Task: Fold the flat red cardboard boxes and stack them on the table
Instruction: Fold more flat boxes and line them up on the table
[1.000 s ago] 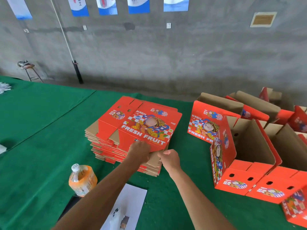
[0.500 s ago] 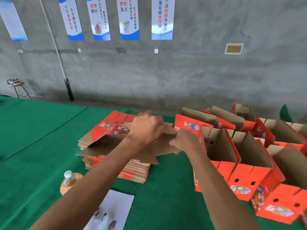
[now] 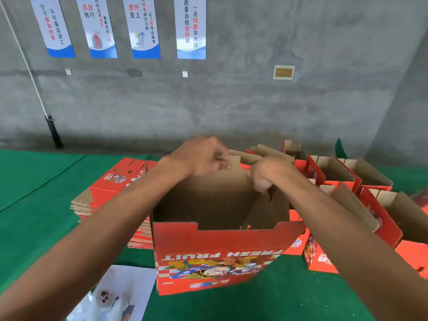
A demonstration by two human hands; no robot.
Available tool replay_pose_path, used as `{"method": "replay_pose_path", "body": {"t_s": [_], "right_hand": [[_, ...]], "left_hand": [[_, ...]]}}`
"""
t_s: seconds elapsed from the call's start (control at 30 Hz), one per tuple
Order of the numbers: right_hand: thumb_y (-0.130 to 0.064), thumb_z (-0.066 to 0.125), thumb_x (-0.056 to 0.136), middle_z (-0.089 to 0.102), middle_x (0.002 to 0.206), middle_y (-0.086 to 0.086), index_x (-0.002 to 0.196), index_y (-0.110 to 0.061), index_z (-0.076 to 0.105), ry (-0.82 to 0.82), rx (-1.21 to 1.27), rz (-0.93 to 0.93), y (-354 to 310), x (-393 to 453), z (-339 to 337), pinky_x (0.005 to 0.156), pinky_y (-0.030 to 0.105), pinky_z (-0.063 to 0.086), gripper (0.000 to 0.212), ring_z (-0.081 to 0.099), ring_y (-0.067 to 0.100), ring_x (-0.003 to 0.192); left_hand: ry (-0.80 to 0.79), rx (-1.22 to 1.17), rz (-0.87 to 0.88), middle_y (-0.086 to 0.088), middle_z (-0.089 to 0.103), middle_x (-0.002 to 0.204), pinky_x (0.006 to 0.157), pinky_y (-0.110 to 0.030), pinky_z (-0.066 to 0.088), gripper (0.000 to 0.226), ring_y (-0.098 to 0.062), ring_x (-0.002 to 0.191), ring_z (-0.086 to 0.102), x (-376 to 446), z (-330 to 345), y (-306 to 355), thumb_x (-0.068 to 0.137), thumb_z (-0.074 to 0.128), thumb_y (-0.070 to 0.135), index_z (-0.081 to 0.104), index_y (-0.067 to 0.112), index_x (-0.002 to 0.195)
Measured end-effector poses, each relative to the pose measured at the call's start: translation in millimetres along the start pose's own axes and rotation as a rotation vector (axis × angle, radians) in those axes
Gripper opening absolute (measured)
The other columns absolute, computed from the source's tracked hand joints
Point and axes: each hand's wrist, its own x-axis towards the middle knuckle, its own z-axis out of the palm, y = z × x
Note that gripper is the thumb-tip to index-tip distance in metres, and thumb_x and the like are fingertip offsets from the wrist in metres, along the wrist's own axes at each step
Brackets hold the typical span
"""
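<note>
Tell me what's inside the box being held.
The box shows only bare brown cardboard walls inside, with both hands gripping its far edge. Its bottom is hidden by the front wall.

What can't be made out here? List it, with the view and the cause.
Head view only:
- Box bottom: hidden by its own walls.
- Left hand fingertips: curled over the far flap.
- Right hand fingers: behind the hand itself.
- Flat stack height: forearm and box cover it.
- Paper print: blurred, cut by the bottom edge.
</note>
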Motion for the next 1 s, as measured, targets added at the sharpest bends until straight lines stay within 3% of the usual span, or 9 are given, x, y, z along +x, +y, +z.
{"method": "replay_pose_path", "body": {"t_s": [0.1, 0.23, 0.33, 0.43, 0.57, 0.73, 0.83, 0.93, 1.0], "right_hand": [[-0.037, 0.078, 0.088, 0.070, 0.115, 0.002, 0.127, -0.014, 0.070, -0.066, -0.003, -0.130, 3.6, 0.7, 32.0, 0.084, 0.035, 0.055, 0.046, 0.066, 0.025, 0.092], [-0.037, 0.081, 0.086, 0.066, 0.126, 0.006, 0.129, -0.012, 0.068, -0.311, -0.026, -0.169, 12.9, 9.6, 75.8, 0.101, 0.044, 0.053, 0.052, 0.063, 0.029, 0.114], [-0.034, 0.076, 0.090, 0.066, 0.118, 0.007, 0.123, -0.011, 0.070, -0.332, 0.030, -0.138, 24.7, 16.0, 107.9, 0.088, 0.039, 0.052, 0.041, 0.063, 0.027, 0.103], [-0.032, 0.068, 0.094, 0.068, 0.121, 0.011, 0.125, -0.006, 0.069, -0.384, 0.069, -0.099, 37.4, 19.3, 141.4, 0.076, 0.033, 0.048, 0.041, 0.062, 0.027, 0.097], [-0.025, 0.056, 0.096, 0.066, 0.088, 0.005, 0.105, -0.013, 0.072, -0.433, 0.129, -0.013, 59.5, 25.3, 181.4, 0.057, 0.026, 0.043, 0.022, 0.058, 0.017, 0.068], [-0.035, 0.070, 0.083, 0.060, 0.072, 0.000, 0.067, -0.018, 0.065, -0.333, 0.250, 0.098, 89.7, 39.9, 206.4, 0.055, 0.027, 0.037, 0.024, 0.050, 0.020, 0.062], [-0.034, 0.069, 0.083, 0.058, 0.077, 0.001, 0.070, -0.019, 0.067, -0.337, 0.342, 0.112, 102.7, 48.3, 213.6, 0.063, 0.029, 0.041, 0.020, 0.051, 0.023, 0.070], [-0.031, 0.065, 0.086, 0.058, 0.073, 0.002, 0.073, -0.019, 0.068, -0.374, 0.432, 0.122, 116.2, 55.0, 221.8, 0.053, 0.024, 0.042, 0.018, 0.049, 0.017, 0.049], [-0.027, 0.066, 0.084, 0.052, 0.065, 0.002, 0.069, -0.017, 0.064, -0.372, 0.468, 0.142, 123.0, 57.5, 225.3, 0.046, 0.022, 0.036, 0.018, 0.039, 0.015, 0.038]], "left_hand": [[-0.165, -0.111, 0.029, 0.013, 0.066, 0.075, 0.064, -0.029, 0.041, 0.019, -0.004, 0.072, 0.057, 0.4, 26.4, 0.7, 0.091, 0.075, 0.047, 0.069, 0.033, 0.080], [-0.259, -0.223, 0.077, 0.020, 0.064, 0.086, 0.071, -0.029, 0.046, 0.016, -0.006, 0.081, 0.058, 0.2, 83.2, 10.9, 0.093, 0.073, 0.048, 0.076, 0.033, 0.094], [-0.200, -0.237, 0.079, 0.011, 0.067, 0.098, 0.070, -0.022, 0.040, 0.032, -0.010, 0.089, 0.058, -2.6, 127.8, 22.7, 0.093, 0.073, 0.049, 0.076, 0.026, 0.115], [-0.147, -0.201, 0.152, 0.004, 0.072, 0.119, 0.091, -0.032, 0.047, 0.037, -0.015, 0.108, 0.062, -8.1, 160.4, 35.3, 0.092, 0.074, 0.047, 0.073, 0.024, 0.122], [-0.136, -0.357, 0.211, 0.006, 0.064, 0.130, 0.103, -0.032, 0.044, 0.045, -0.004, 0.111, 0.053, -20.9, 171.3, 30.9, 0.089, 0.080, 0.038, 0.066, 0.022, 0.129], [-0.118, -0.740, 0.200, 0.007, 0.075, 0.108, 0.093, -0.022, 0.050, 0.029, -0.009, 0.103, 0.069, -51.4, 152.4, 31.3, 0.102, 0.061, 0.042, 0.076, 0.019, 0.109], [-0.261, -0.928, 0.112, 0.004, 0.079, 0.101, 0.098, -0.022, 0.049, 0.062, -0.013, 0.101, 0.073, -65.1, 133.6, 27.3, 0.104, 0.040, 0.063, 0.082, 0.018, 0.095], [-0.433, -0.791, 0.044, 0.012, 0.078, 0.104, 0.095, -0.031, 0.053, 0.056, -0.008, 0.099, 0.072, -72.8, 127.4, 24.1, 0.083, 0.061, 0.079, 0.082, 0.030, 0.099], [-0.463, -0.538, 0.050, 0.021, 0.074, 0.110, 0.093, -0.027, 0.052, 0.045, -0.001, 0.101, 0.067, -74.4, 130.7, 26.5, 0.080, 0.077, 0.066, 0.074, 0.038, 0.115]]}}
